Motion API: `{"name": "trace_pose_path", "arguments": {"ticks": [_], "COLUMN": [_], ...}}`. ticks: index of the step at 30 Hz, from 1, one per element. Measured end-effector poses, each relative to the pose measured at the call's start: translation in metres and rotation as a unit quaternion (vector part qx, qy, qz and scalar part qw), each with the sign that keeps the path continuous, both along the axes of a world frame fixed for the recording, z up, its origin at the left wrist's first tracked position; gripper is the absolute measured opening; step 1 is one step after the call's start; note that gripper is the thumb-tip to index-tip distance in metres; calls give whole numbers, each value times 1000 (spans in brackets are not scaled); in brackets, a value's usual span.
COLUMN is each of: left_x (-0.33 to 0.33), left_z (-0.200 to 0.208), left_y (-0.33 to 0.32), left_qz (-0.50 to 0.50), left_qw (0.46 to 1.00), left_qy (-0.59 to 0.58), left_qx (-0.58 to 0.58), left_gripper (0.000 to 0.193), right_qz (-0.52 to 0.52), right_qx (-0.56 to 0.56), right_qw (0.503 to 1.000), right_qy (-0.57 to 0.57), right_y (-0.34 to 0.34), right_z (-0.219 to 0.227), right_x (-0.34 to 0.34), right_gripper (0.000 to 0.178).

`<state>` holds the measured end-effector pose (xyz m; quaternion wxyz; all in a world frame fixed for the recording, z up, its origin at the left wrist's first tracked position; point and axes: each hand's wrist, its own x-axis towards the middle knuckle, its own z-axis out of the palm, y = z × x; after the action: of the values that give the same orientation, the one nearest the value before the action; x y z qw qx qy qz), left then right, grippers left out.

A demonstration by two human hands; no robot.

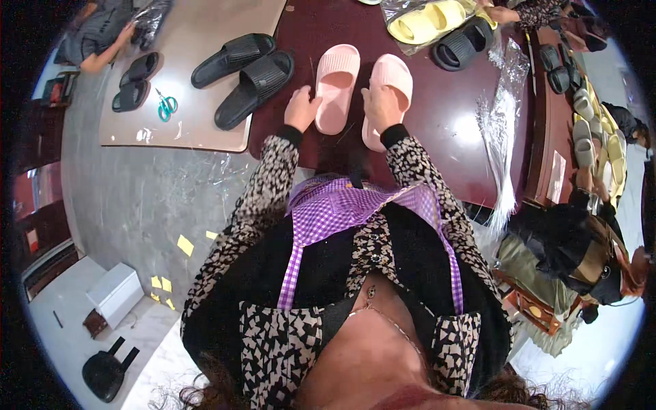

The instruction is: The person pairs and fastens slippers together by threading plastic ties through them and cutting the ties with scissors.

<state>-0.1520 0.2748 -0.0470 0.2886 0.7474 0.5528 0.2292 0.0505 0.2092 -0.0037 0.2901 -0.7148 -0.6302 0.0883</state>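
Note:
Two pink slippers lie side by side in front of me, toes pointing away. At the left pink slipper [338, 68], my left hand [301, 109] rests by its outer edge, thumb and fingers apart, with the thumb close to the sole. My right hand [383, 108] is on the right pink slipper [395, 68], with its fingers over the footbed below the strap and the thumb at the inner edge. The fingertips are partly hidden there. A pair of black slippers [256, 85] lies left of my left hand.
A beige mat [184, 130] on the dark red table [444, 150] holds small dark slippers [131, 96] and teal-handled scissors [166, 108]. Yellow slippers [427, 22], a black slipper [465, 44] and clear plastic bags [502, 102] lie right. Other people work at the far left, far right and right side.

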Motion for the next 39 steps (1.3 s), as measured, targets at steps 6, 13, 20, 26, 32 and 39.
{"name": "trace_pose_path", "arguments": {"ticks": [6,13,20,26,32,39], "left_x": [45,47,3,18,67,120], "left_z": [-10,4,-24,-8,21,7], "left_y": [-6,-44,-20,-19,-54,-67], "left_qz": [30,1,120,133,-102,-228], "left_qw": [999,992,985,976,986,970], "left_qy": [11,-107,-121,-170,-115,-36], "left_qx": [-21,-70,16,-10,71,73], "left_gripper": [48,41,33,26,25,31], "right_qz": [3,-66,-149,-190,-249,-380], "right_qx": [-15,2,31,195,197,59], "right_qw": [996,998,984,831,820,868], "right_qy": [-84,-18,96,486,476,314], "right_y": [37,43,6,-48,-103,-143], "right_z": [-27,-33,58,63,52,8], "right_x": [6,38,96,143,177,190], "right_gripper": [31,21,27,26,19,20]}}
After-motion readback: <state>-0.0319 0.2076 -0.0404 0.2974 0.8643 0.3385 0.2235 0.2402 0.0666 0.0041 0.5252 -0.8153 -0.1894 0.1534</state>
